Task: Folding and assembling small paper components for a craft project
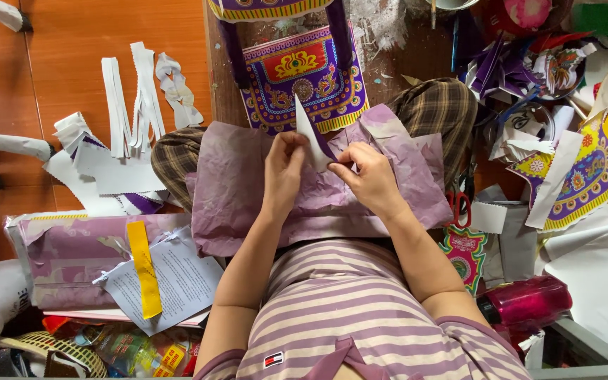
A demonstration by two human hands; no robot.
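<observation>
Both hands pinch a white paper strip [309,134] over lap: left hand [283,172] grips its lower left edge, right hand [369,176] its bottom tip. Purple sheet [241,190] lies under them; red scissors [460,204] sit just right.

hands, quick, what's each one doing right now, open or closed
Left hand: closed, pinching the lower edge of the white paper piece.
Right hand: closed, pinching the same paper piece at its bottom corner, over the purple sheet.
</observation>
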